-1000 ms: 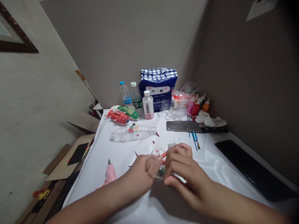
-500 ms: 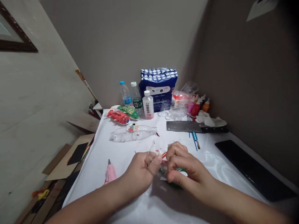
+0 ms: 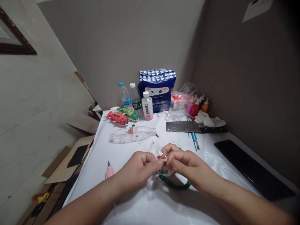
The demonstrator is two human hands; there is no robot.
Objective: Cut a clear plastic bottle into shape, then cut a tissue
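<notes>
Both hands meet above the near middle of the table, pinching a clear plastic piece point(image 3: 165, 171) that carries some red. My left hand point(image 3: 142, 170) is closed on its left side, thumb pressed against the fingers. My right hand point(image 3: 187, 164) grips its right side with bent fingers; the fingers hide most of the piece. Just below hangs or lies a green curved loop point(image 3: 175, 186), and what it belongs to is hidden. To the left is a pink glue gun point(image 3: 109, 172), partly covered by my left arm. Beyond the hands lies a clear plastic bottle point(image 3: 133, 135) on its side.
A cleaver point(image 3: 182, 126) lies at the right, near several paintbrushes point(image 3: 194, 140) and a black slab point(image 3: 253, 168). Bottles point(image 3: 147, 106), fish-shaped painted bottles point(image 3: 118, 118), a blue bag point(image 3: 157, 92) and paint bottles point(image 3: 195, 107) line the back. Cardboard point(image 3: 67, 162) stands left of the table.
My right hand has turned and its fingers have closed in toward my left hand. More of the green loop shows below the hands. The view has shifted slightly.
</notes>
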